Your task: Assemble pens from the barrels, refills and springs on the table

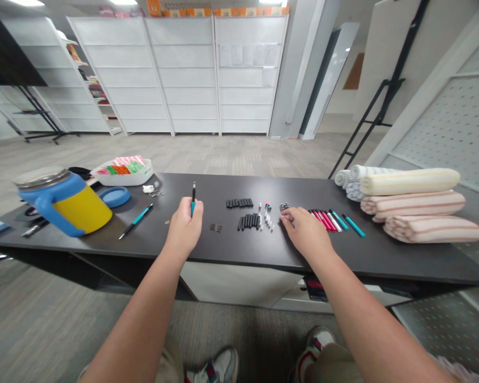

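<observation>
My left hand [187, 223] is closed in a grip, fingers curled in and the thumb [198, 209] up along its right side. My left forearm [143, 316] is bare and slants up and inward to it. My right hand [306, 229] is lowered, back upward, its fingers bent and pointing left, with thumb and forefinger near each other. Behind its wrist [325, 256], my bare right forearm [367, 308] runs back toward the lower right.

White shelving [179, 74] and carpeted floor [223, 154] suggest an office.
</observation>
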A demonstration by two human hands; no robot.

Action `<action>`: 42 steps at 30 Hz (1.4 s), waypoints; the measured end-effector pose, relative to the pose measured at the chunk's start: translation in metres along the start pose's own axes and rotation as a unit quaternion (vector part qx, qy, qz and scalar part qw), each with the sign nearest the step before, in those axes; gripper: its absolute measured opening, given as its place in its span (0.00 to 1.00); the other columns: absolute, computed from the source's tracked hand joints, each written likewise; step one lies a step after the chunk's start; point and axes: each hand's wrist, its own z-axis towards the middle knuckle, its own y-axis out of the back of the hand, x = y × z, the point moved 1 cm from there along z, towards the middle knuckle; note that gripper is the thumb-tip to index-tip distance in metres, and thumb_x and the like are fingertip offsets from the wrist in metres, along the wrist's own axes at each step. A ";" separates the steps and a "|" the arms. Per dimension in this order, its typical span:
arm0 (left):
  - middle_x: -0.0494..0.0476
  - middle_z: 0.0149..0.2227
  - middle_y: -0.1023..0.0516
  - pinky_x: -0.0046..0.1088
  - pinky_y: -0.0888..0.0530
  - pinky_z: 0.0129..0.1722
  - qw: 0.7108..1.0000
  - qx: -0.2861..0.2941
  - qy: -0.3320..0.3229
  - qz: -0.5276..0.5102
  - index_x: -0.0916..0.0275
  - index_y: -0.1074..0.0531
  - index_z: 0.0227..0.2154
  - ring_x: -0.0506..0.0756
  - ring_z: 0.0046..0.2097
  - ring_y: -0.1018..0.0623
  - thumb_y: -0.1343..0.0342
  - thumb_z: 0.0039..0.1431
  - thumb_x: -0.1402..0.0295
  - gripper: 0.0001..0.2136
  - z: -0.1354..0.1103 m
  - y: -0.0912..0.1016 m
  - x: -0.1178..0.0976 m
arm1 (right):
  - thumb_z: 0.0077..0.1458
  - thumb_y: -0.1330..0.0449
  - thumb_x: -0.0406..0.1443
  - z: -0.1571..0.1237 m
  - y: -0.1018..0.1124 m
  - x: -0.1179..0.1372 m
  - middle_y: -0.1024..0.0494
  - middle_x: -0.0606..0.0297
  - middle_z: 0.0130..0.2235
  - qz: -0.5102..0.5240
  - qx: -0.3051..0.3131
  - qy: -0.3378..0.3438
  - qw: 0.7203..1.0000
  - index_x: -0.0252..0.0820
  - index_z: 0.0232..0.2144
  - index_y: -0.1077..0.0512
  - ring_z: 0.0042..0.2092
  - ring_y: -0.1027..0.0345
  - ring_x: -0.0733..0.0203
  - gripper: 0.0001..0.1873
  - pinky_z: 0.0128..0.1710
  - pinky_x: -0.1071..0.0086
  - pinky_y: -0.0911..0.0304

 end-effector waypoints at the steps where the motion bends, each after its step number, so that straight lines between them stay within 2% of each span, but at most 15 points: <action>1: 0.51 0.30 0.25 0.30 0.33 0.36 1.000 0.007 -0.003 0.018 0.59 0.28 0.41 0.56 0.34 0.25 0.51 0.71 0.51 0.16 0.004 0.000 -0.003 | 0.67 0.42 0.39 0.000 0.000 0.000 0.19 0.60 0.41 0.000 -0.003 0.000 1.000 0.44 0.44 0.22 0.38 0.25 0.55 0.10 0.34 0.64 0.39; 3: 0.49 0.28 0.26 0.29 0.34 0.34 0.999 0.041 -0.009 0.033 0.59 0.25 0.41 0.55 0.31 0.26 0.45 0.66 0.52 0.15 0.013 -0.003 -0.008 | 0.67 0.41 0.39 0.000 0.001 0.001 0.19 0.60 0.41 -0.002 -0.006 -0.002 1.000 0.44 0.43 0.22 0.37 0.26 0.55 0.09 0.33 0.64 0.41; 7: 0.49 0.28 0.26 0.30 0.34 0.33 0.982 0.167 -0.047 0.070 0.61 0.25 0.53 0.55 0.30 0.26 0.41 0.63 0.56 0.20 0.040 -0.015 -0.012 | 0.67 0.41 0.39 0.001 0.002 0.002 0.19 0.60 0.41 0.003 0.000 -0.006 1.000 0.44 0.43 0.23 0.38 0.26 0.56 0.09 0.32 0.65 0.43; 10: 0.54 0.32 0.22 0.31 0.33 0.35 0.952 0.256 -0.107 0.129 0.63 0.24 0.53 0.58 0.34 0.23 0.38 0.59 0.55 0.23 0.063 -0.026 -0.013 | 0.67 0.40 0.39 0.001 0.002 0.001 0.19 0.61 0.41 0.010 0.001 -0.004 1.000 0.44 0.44 0.23 0.38 0.26 0.56 0.08 0.32 0.66 0.43; 12: 0.59 0.40 0.19 0.31 0.31 0.39 0.933 0.290 -0.133 0.166 0.64 0.24 0.53 0.60 0.41 0.22 0.37 0.57 0.57 0.24 0.078 -0.032 -0.014 | 0.67 0.40 0.39 0.001 0.002 0.001 0.19 0.61 0.41 0.010 -0.002 -0.005 1.000 0.44 0.44 0.23 0.38 0.26 0.56 0.08 0.32 0.66 0.43; 14: 0.59 0.43 0.18 0.31 0.31 0.40 0.922 0.315 -0.145 0.173 0.62 0.22 0.51 0.61 0.43 0.21 0.35 0.55 0.58 0.22 0.091 -0.038 -0.016 | 0.67 0.40 0.39 0.001 0.001 0.000 0.19 0.61 0.40 0.013 -0.006 -0.008 1.000 0.44 0.45 0.23 0.38 0.26 0.56 0.09 0.32 0.66 0.44; 17: 0.58 0.39 0.18 0.31 0.32 0.37 0.910 0.340 -0.150 0.183 0.61 0.20 0.46 0.60 0.39 0.22 0.33 0.52 0.58 0.20 0.106 -0.047 -0.017 | 0.66 0.39 0.40 0.000 0.001 -0.001 0.20 0.62 0.39 0.020 -0.009 -0.009 1.000 0.44 0.46 0.23 0.38 0.26 0.56 0.09 0.32 0.66 0.43; 23: 0.57 0.37 0.18 0.30 0.33 0.37 0.913 0.336 -0.151 0.177 0.60 0.19 0.46 0.59 0.38 0.22 0.34 0.52 0.58 0.19 0.116 -0.055 -0.010 | 0.64 0.38 0.42 0.001 -0.003 -0.005 0.21 0.62 0.38 0.033 -0.017 -0.002 0.999 0.44 0.46 0.24 0.38 0.27 0.55 0.12 0.34 0.65 0.40; 28: 0.55 0.33 0.22 0.30 0.34 0.35 0.942 0.266 -0.138 0.154 0.61 0.21 0.50 0.57 0.36 0.24 0.37 0.58 0.55 0.20 0.094 -0.038 -0.021 | 0.66 0.41 0.43 -0.003 0.007 0.000 0.22 0.61 0.36 0.084 -0.079 0.015 0.993 0.42 0.46 0.23 0.39 0.27 0.53 0.13 0.37 0.63 0.37; 32: 0.46 0.26 0.31 0.27 0.35 0.32 0.966 0.225 -0.126 -0.004 0.57 0.23 0.54 0.52 0.28 0.31 0.37 0.61 0.53 0.21 0.044 -0.024 -0.045 | 0.68 0.43 0.42 -0.016 0.022 0.019 0.20 0.61 0.36 0.193 -0.091 0.065 0.975 0.43 0.42 0.22 0.36 0.28 0.57 0.12 0.40 0.64 0.36; 34: 0.44 0.25 0.34 0.26 0.35 0.31 0.963 0.218 -0.133 -0.081 0.55 0.24 0.55 0.51 0.28 0.33 0.35 0.61 0.54 0.21 0.015 -0.023 -0.056 | 0.68 0.42 0.44 -0.024 0.027 0.031 0.18 0.61 0.38 0.277 -0.065 0.048 0.957 0.43 0.42 0.22 0.31 0.30 0.60 0.13 0.36 0.65 0.35; 36: 0.44 0.25 0.37 0.25 0.35 0.31 0.958 0.213 -0.133 -0.139 0.56 0.23 0.55 0.50 0.28 0.34 0.34 0.61 0.54 0.22 -0.010 -0.026 -0.063 | 0.67 0.41 0.48 -0.029 0.030 0.043 0.17 0.62 0.36 0.386 -0.009 -0.002 0.922 0.44 0.46 0.21 0.28 0.32 0.62 0.17 0.32 0.66 0.35; 38: 0.45 0.25 0.38 0.25 0.35 0.30 0.953 0.211 -0.127 -0.176 0.58 0.23 0.54 0.50 0.28 0.35 0.33 0.60 0.55 0.22 -0.027 -0.031 -0.066 | 0.66 0.42 0.52 -0.033 0.031 0.054 0.17 0.61 0.38 0.512 0.052 -0.043 0.856 0.44 0.47 0.22 0.26 0.34 0.64 0.21 0.27 0.68 0.37; 40: 0.44 0.25 0.38 0.24 0.36 0.29 0.948 0.222 -0.119 -0.196 0.58 0.23 0.54 0.50 0.27 0.36 0.32 0.59 0.56 0.22 -0.038 -0.035 -0.069 | 0.64 0.40 0.55 -0.034 0.032 0.061 0.17 0.61 0.38 0.588 0.092 -0.069 0.801 0.43 0.45 0.22 0.24 0.36 0.66 0.23 0.23 0.69 0.40; 42: 0.44 0.24 0.38 0.24 0.37 0.28 0.945 0.227 -0.114 -0.204 0.59 0.23 0.54 0.49 0.26 0.37 0.31 0.59 0.57 0.22 -0.043 -0.037 -0.071 | 0.62 0.38 0.55 -0.034 0.033 0.066 0.19 0.63 0.35 0.625 0.118 -0.085 0.767 0.42 0.42 0.21 0.23 0.39 0.68 0.23 0.22 0.71 0.43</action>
